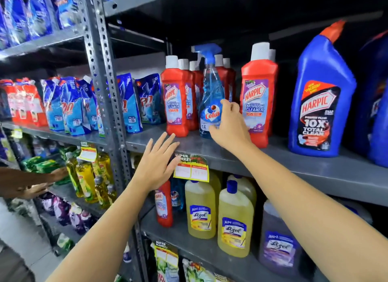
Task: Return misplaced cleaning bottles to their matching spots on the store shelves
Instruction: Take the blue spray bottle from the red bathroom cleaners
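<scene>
A blue Colin spray bottle (210,92) stands on the grey middle shelf (294,164) between red Harpic bathroom cleaner bottles (178,98). My right hand (228,126) wraps around its lower right side, thumb under the label and fingertips at the label's top. My left hand (156,166) hovers open with spread fingers in front of the shelf edge, touching no bottle. On the shelf below, a single red Harpic bottle (164,204) stands beside another blue Colin bottle (176,197), partly hidden behind my left hand and a price tag (192,169).
A large blue Harpic bottle (321,92) stands right of the red ones. Yellow Lizol bottles (235,220) and a purple one (279,246) fill the lower shelf. Blue refill pouches (130,105) sit left of the perforated steel upright (105,82). Another person's hands (33,183) reach in at far left.
</scene>
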The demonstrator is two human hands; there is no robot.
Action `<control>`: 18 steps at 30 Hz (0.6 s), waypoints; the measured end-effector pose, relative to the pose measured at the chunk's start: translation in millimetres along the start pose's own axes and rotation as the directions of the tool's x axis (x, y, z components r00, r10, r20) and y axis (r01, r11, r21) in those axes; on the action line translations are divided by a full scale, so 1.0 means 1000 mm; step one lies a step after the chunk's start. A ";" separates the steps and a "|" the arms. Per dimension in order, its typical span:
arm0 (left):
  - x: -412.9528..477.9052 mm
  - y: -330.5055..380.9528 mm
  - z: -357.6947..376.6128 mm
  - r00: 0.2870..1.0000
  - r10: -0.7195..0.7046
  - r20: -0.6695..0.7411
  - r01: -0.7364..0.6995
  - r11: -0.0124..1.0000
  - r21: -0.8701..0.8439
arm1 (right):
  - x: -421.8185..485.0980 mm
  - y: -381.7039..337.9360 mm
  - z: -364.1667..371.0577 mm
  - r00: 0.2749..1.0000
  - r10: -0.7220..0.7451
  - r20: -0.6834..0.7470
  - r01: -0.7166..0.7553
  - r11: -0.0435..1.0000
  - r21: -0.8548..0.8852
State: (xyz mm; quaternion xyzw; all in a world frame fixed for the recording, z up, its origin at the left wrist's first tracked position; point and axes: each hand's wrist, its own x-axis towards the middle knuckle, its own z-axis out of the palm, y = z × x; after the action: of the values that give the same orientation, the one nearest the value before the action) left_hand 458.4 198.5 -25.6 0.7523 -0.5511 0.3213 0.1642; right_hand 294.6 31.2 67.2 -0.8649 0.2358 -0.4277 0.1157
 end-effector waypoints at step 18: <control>0.015 -0.029 0.035 0.933 0.095 -0.348 -0.179 0.959 -0.220 | 0.059 -0.010 0.042 0.897 0.440 -0.045 -0.430 0.891 0.144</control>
State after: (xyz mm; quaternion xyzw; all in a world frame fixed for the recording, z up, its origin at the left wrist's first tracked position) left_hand 499.2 176.9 -38.2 0.6198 -0.6025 0.3835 0.3251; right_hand 361.8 9.5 86.3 -0.7638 0.3994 -0.4380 0.2555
